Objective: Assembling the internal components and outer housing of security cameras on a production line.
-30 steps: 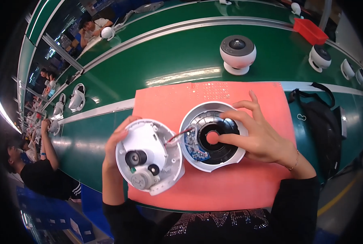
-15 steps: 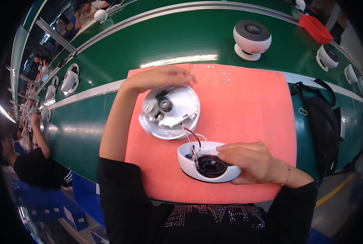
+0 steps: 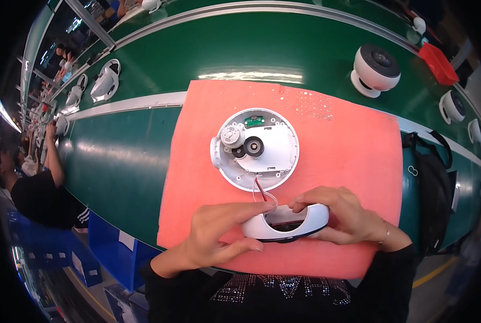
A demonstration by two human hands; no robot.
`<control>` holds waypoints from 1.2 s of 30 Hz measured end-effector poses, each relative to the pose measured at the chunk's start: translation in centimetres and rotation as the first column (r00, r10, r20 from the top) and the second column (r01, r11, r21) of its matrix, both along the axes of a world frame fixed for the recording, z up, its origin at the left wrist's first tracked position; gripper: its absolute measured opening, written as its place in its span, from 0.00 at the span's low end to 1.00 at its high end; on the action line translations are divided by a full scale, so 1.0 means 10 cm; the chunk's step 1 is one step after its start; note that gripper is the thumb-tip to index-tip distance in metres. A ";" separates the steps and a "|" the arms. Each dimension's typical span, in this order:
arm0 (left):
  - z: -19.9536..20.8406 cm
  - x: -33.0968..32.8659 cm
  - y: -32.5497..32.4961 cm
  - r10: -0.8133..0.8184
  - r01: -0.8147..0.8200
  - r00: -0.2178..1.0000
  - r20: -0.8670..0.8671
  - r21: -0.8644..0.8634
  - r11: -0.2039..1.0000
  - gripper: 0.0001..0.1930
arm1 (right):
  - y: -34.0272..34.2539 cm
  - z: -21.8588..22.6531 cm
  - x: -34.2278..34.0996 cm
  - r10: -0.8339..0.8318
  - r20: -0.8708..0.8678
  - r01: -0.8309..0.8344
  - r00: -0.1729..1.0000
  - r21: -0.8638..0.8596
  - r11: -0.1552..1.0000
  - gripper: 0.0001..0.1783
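Note:
A round white base plate [image 3: 256, 149] with a small motor, gears and a green circuit board lies open side up on the pink foam mat [image 3: 348, 140]. Red and white wires [image 3: 262, 189] run from it down to a white curved housing [image 3: 284, 225] near the mat's front edge. My left hand [image 3: 219, 237] grips the housing's left end, with a finger laid across its top. My right hand [image 3: 342, 215] holds its right side. The housing's dark inside is partly hidden by my fingers.
The mat lies on a green conveyor bench [image 3: 143, 75]. An assembled white round device [image 3: 375, 69] stands at the back right, with more along the right rim. A red bin [image 3: 438, 62] sits far right. White housings [image 3: 104, 83] line the left, where other people work. A black bag [image 3: 434, 188] hangs at the right.
My left hand has set the base plate down on the mat and come to the housing. Both hands now hold the housing, tipped on its side at the mat's front edge.

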State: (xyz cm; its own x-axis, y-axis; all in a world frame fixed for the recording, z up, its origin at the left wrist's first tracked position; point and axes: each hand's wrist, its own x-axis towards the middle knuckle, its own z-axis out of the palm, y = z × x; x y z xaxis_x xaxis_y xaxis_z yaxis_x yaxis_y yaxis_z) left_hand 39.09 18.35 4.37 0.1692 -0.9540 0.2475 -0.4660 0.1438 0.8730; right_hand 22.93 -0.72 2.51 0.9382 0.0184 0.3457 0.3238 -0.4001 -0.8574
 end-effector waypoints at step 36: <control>-0.13 0.02 0.46 0.373 -0.367 0.894 -0.247 0.071 0.927 0.28 | 0.25 -0.01 0.11 -0.026 -0.222 0.068 0.975 0.182 0.981 0.29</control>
State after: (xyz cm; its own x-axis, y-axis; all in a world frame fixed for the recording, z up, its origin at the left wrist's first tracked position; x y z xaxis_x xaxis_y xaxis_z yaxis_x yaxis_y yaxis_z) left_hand 39.27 22.98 3.05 0.5649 -0.8149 0.1296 -0.2461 -0.0165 0.9691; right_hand 24.01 1.82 2.42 0.9893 -0.0728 0.1266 0.1062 -0.2362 -0.9659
